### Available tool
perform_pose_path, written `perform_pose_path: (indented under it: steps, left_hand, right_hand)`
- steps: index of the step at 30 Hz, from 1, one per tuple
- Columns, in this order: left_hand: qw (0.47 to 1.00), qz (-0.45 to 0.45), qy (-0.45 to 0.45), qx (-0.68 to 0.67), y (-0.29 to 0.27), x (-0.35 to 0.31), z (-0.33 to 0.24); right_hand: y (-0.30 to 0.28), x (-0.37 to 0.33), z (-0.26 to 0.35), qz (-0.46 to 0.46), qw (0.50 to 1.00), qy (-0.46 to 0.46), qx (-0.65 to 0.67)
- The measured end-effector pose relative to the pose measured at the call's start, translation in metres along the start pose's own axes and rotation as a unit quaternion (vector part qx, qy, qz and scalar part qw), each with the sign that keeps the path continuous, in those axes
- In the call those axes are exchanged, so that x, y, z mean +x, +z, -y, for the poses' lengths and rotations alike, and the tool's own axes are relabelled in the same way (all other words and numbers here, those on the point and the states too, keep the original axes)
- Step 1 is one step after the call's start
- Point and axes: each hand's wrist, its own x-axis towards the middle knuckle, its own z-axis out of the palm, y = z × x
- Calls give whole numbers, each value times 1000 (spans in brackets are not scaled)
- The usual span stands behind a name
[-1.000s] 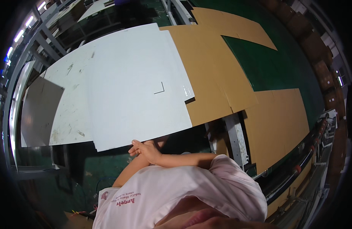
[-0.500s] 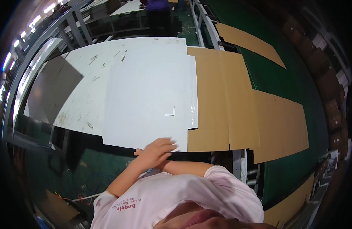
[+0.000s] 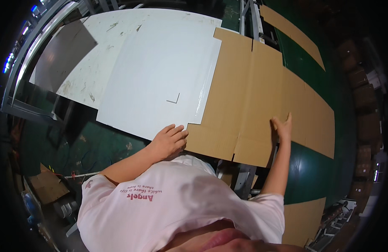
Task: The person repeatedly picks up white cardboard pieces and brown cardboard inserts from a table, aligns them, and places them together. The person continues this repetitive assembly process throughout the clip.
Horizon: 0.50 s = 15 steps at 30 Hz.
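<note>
A large white cardboard panel (image 3: 150, 75) with notched corners and a small black corner mark lies flat in front of me. Its shiny right edge strip borders a creased brown cardboard panel (image 3: 234, 96). My left hand (image 3: 171, 140) rests at the near edge of the white panel, close to its lower right notch, fingers stretched out over the surface. Out to the right, my right hand (image 3: 283, 128) is at the right edge of the brown panel, thumb and fingers spread apart. Whether it touches that edge cannot be made out.
A scuffed white board (image 3: 93, 54) underlies the white panel at left, with a grey sheet (image 3: 65, 54) at its far end. More brown cardboard (image 3: 311, 113) lies on the green surface (image 3: 309, 168) at right. Metal rails (image 3: 253, 25) stand at the back.
My forearms were crossed at the white panel's near edge. Now they are apart: the right hand has swung right to the brown panel's edge, the left stays on the white panel. The view has turned.
</note>
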Motion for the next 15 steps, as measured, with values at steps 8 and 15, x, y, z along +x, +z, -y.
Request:
perform_pose_path:
  steps: [8,15]
  left_hand:
    - [999,-20,-40,-18,5,-2,4]
    - [997,-2,-37,-69,1,-2,10]
  right_hand:
    - [-43,9,181,103,968,-227,26]
    - [102,-70,287,166,924,-280,-202]
